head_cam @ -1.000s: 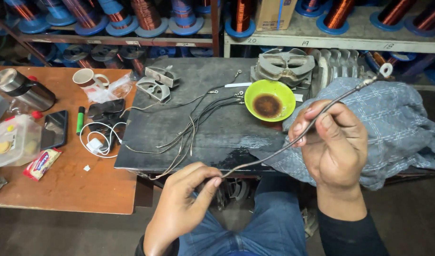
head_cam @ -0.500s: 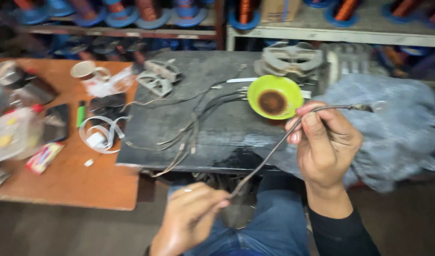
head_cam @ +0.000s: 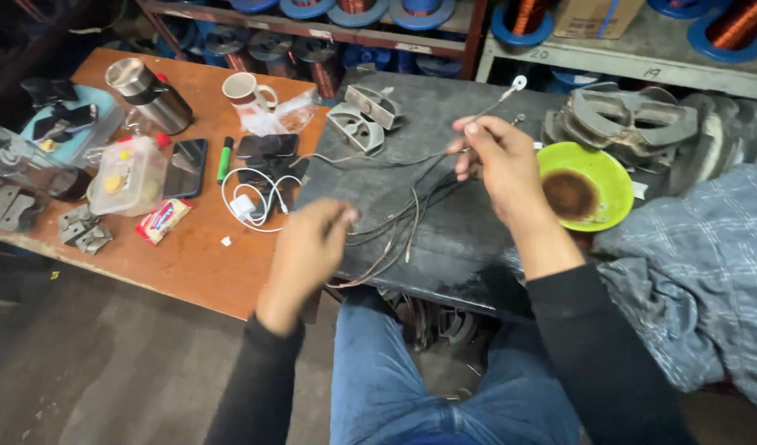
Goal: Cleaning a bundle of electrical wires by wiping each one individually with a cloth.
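Right hand [head_cam: 500, 161] is pinching a thin wire lead [head_cam: 495, 105] above the dark tabletop [head_cam: 444, 239]; left hand [head_cam: 311, 243] is closing on the loose wire bundle [head_cam: 403, 218] lying there, beside a green bowl [head_cam: 584, 185].

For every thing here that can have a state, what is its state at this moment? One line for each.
Left hand: closed on the near end of the wire.
Right hand: raised over the dark board, pinching the wire.
Wire: stretched between both hands, white terminal at its far end.
Green bowl: upright, brown residue inside.
White mug: upright.
Steel flask: lying tilted on the wooden table.
Phone: flat, screen dark.
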